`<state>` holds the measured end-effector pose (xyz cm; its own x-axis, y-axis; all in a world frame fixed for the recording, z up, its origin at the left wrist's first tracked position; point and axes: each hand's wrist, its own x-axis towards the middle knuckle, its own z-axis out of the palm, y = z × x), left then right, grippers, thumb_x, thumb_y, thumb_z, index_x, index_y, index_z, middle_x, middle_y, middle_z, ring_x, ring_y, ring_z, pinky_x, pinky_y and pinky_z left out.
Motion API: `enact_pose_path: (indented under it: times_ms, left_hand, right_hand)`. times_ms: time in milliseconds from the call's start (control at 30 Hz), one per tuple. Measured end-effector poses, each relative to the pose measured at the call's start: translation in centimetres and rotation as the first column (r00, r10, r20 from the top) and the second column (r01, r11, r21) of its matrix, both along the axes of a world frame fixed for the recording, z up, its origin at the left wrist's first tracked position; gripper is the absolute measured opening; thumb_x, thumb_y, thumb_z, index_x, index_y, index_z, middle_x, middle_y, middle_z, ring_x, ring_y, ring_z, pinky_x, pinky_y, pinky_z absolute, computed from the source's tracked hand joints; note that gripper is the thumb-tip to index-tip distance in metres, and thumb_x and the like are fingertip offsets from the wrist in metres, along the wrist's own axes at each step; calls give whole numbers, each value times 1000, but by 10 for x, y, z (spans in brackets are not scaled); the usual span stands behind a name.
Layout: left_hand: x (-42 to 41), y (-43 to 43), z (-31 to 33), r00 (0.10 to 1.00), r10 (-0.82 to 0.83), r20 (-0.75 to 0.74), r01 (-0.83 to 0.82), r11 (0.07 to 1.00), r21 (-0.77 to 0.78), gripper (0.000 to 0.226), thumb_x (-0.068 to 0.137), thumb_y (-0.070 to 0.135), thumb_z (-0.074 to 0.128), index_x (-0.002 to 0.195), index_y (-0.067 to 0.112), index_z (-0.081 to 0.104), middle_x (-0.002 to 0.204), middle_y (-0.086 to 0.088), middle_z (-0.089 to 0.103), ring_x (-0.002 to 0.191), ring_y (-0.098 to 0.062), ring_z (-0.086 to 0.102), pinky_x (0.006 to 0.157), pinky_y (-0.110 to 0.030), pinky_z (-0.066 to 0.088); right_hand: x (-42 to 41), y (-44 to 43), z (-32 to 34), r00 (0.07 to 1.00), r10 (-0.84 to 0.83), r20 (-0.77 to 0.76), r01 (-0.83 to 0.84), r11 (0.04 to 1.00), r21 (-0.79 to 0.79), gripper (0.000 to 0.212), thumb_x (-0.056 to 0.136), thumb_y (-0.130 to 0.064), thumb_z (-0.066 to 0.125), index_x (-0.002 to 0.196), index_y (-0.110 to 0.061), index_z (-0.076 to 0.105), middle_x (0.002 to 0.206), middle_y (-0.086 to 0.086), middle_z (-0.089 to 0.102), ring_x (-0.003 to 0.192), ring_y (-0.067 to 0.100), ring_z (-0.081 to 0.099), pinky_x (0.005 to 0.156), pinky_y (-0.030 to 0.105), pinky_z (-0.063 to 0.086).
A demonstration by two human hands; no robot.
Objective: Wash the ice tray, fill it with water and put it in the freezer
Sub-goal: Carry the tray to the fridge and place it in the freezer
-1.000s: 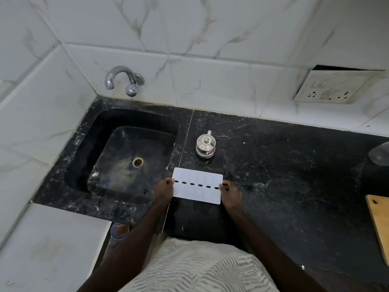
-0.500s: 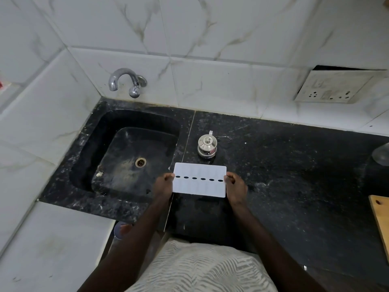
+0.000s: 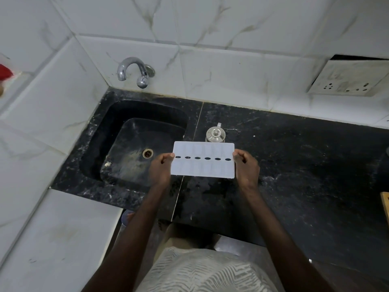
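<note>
A flat white rectangular ice tray [image 3: 203, 167] with a row of dark oval holes along its middle is held level above the black counter, just right of the sink. My left hand [image 3: 161, 168] pinches its left short edge. My right hand [image 3: 246, 166] pinches its right short edge. The black stone sink [image 3: 94, 148] lies to the left, its drain [image 3: 147, 153] bare. A chrome tap [image 3: 134, 71] sticks out of the wall tile above the sink's back edge; no water runs from it.
A small steel lidded pot [image 3: 215, 134] stands on the black counter [image 3: 305, 165] right behind the tray. A wall socket plate [image 3: 347, 81] is at the upper right. A wooden board edge [image 3: 385, 204] shows at the far right. White tiled ledge [image 3: 52, 239] lies left front.
Both hands have lifted the tray up and slightly away from me; it now partly covers the steel pot's front. The camera has shifted a little.
</note>
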<state>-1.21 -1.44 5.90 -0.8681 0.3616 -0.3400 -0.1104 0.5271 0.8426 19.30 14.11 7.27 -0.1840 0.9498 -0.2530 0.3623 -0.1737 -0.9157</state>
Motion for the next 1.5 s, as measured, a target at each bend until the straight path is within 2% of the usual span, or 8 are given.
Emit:
enact_pose_path:
  times_ms: [133, 200, 300, 533, 700, 800, 1133, 1500]
  left_hand:
    - [1, -3, 25, 1000, 7, 8, -7, 996, 84, 14, 100, 27, 67, 105, 18, 76, 90, 12, 74, 84, -9, 70, 66, -19, 51]
    - [0, -4, 35, 1000, 1, 14, -3, 990, 140, 13, 100, 26, 68, 107, 19, 76, 93, 11, 74, 89, -11, 72, 71, -21, 54]
    - [-3, -7, 48, 999, -18, 43, 10, 981, 194, 9, 99, 29, 69, 103, 27, 76, 97, 10, 78, 93, -13, 74, 79, -30, 59]
    - [-12, -17, 79, 996, -62, 64, 41, 958, 285, 15, 102, 27, 66, 109, 19, 76, 94, 8, 78, 82, -6, 73, 61, -16, 54]
    - [-24, -34, 90, 996, -35, 78, 7, 940, 342, 18, 99, 25, 69, 108, 13, 78, 102, -2, 79, 101, -24, 74, 87, -41, 61]
    - [-27, -51, 95, 997, 1, 81, -30, 931, 364, 18, 98, 24, 70, 109, 14, 79, 105, 1, 79, 104, -19, 73, 93, -40, 61]
    - [-25, -116, 104, 992, 52, 117, -93, 920, 380, 20, 93, 30, 75, 109, 19, 81, 101, 6, 80, 99, -16, 75, 91, -47, 63]
    - [0, -178, 116, 976, 100, 191, -165, 916, 365, 7, 93, 28, 74, 90, 31, 80, 90, 7, 80, 94, -22, 76, 88, -56, 62]
  right_hand:
    - [-4, -6, 17, 997, -51, -57, 51, 999, 10, 12, 98, -17, 64, 97, -24, 75, 92, -11, 73, 80, 2, 65, 64, 5, 46]
    - [-5, -10, 24, 994, -71, -81, 72, 997, 12, 11, 99, -17, 64, 99, -22, 75, 91, -11, 72, 80, 3, 64, 63, 5, 47]
    - [-5, -18, 33, 989, -107, -99, 110, 993, 29, 12, 99, -19, 64, 102, -20, 76, 95, -8, 74, 84, 6, 66, 69, 15, 50]
    - [-12, -46, 57, 965, -192, -177, 206, 977, 63, 14, 98, -23, 66, 89, -31, 74, 87, -13, 75, 80, 5, 66, 77, 30, 55]
    - [-19, -73, 66, 956, -209, -207, 235, 966, 106, 11, 98, -27, 67, 98, -24, 78, 93, -8, 77, 83, 6, 68, 76, 30, 57]
    - [-24, -90, 68, 950, -220, -220, 252, 959, 127, 13, 97, -27, 70, 101, -20, 79, 94, -7, 78, 83, 8, 69, 77, 30, 57]
    - [-32, -158, 80, 941, -238, -241, 278, 949, 149, 9, 94, -19, 74, 100, -19, 81, 90, -6, 78, 82, 9, 70, 77, 28, 58]
    - [-14, -217, 90, 941, -232, -249, 270, 954, 132, 13, 93, -19, 75, 103, -14, 81, 95, -2, 80, 89, 16, 75, 85, 40, 64]
